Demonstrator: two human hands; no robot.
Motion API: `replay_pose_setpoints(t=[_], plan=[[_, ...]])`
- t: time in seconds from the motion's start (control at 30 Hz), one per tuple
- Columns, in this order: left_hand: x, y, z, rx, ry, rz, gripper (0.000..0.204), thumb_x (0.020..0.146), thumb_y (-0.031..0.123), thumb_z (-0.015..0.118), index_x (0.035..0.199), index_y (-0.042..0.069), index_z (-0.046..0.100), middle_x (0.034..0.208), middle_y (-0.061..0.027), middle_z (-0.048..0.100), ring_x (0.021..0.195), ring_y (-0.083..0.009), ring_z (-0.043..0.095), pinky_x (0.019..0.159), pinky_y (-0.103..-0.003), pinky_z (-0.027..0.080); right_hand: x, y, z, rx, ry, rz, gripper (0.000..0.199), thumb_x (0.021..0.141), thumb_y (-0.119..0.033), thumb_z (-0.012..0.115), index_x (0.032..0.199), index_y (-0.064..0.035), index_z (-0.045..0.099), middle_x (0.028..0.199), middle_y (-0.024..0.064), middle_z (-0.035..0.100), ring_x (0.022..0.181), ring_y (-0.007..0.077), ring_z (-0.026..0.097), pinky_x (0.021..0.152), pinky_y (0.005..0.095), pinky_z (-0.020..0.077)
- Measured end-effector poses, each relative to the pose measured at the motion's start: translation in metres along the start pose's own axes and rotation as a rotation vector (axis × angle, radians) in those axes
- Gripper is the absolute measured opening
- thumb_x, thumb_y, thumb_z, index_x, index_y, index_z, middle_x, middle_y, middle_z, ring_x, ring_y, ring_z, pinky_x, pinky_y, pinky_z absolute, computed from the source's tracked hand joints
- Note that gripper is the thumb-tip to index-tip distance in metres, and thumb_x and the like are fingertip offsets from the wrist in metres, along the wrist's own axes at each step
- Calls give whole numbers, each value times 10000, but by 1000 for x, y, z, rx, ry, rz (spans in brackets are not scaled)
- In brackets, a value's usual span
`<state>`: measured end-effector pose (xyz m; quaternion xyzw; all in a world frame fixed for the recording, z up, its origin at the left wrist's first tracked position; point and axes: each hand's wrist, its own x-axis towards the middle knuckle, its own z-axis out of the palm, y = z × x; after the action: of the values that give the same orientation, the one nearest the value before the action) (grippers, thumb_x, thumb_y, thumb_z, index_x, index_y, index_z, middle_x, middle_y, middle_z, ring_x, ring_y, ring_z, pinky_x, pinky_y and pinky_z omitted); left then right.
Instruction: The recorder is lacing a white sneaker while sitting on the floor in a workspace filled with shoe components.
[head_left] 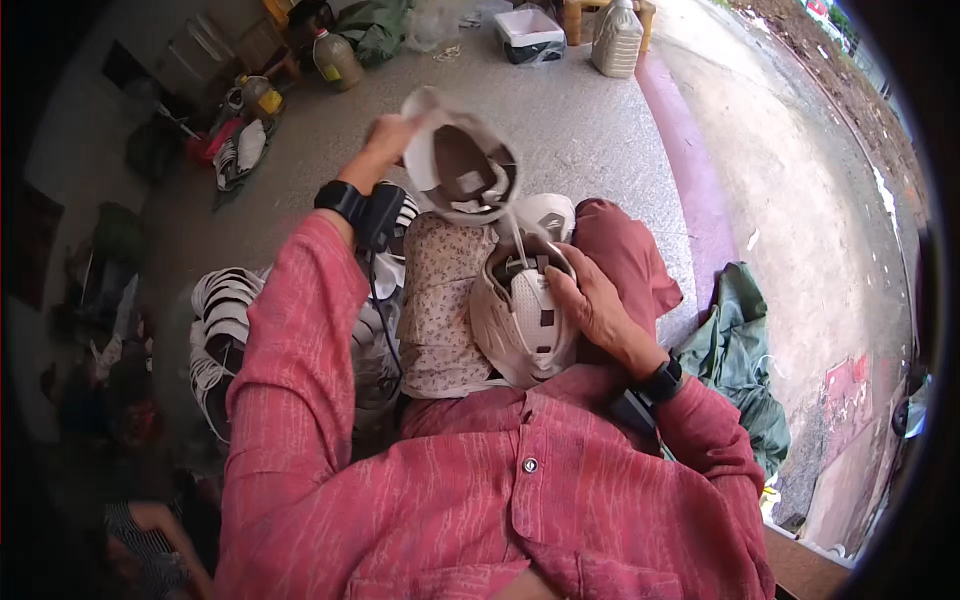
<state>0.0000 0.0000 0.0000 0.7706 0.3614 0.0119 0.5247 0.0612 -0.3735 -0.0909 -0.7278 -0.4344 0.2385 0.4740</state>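
Holding one cap up, steadying another on the lap

From where I stand, the seated person's left hand (pixel 390 135) is curled around the edge of a pale upper cap (pixel 465 165), its fingers partly hidden and blurred. That cap hangs just above the left knee, its dark brown inside facing the wearer. The right hand (pixel 595 305) has its thumb and fingers clasped over the right rim of a beige lower cap (pixel 530 310), which sits hollow side up between the thighs. A thin pale strip (pixel 519 245) runs between the two caps; I cannot tell which it belongs to. Floral cloth (pixel 440 300) covers the left knee, against the lower cap. Beyond the caps, a white item (pixel 548 213) shows between the knees. Off to the left stands a stack of striped-looking caps (pixel 225 305); a crumpled green cloth (pixel 740 330) lies at the right. Farther off, a large clear jug (pixel 617 42) stands near a white tub (pixel 531 32).
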Motion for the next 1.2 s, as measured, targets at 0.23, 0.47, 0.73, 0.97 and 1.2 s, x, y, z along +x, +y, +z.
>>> replay_pose_setpoints(t=[0.23,0.47,0.73,0.97,1.2], plan=[[-65,-14,85,712,752,1039,653,849,290,737,1358,-18,468,1408,-239,428,1255,-352,476,1027,-433,425,-3,-4,-5,222,72,-54,555,1010,-369,547,1372,42,457,1292,212,579,1234,268,539,1039,331,401],[-140,-42,140,430,179,750,496,933,256,650,1351,36,498,1212,-132,594,1121,-228,569,990,-331,421,11,-4,-24,332,-4,-104,495,1042,-356,481,1324,49,521,1254,137,601,1193,188,536,1017,291,403],[-85,-82,161,-24,-146,749,351,1030,225,470,1291,-8,488,1188,-169,613,1112,-248,588,968,-343,444,49,1,23,223,8,-115,508,1007,-402,492,1317,-4,552,1285,226,591,1227,333,552,1034,367,417],[-110,-79,155,227,212,842,263,1015,183,487,1201,15,566,1118,-198,636,1048,-350,635,877,-384,493,42,-16,26,-349,166,-179,515,963,-412,545,1263,6,571,1120,236,628,1048,409,596,916,466,457],[-204,-106,123,331,58,749,101,843,87,715,911,25,675,831,-69,634,767,-180,613,691,-303,496,-10,13,-5,132,151,-102,332,939,-222,645,1174,6,588,990,171,641,912,218,635,811,331,495]])
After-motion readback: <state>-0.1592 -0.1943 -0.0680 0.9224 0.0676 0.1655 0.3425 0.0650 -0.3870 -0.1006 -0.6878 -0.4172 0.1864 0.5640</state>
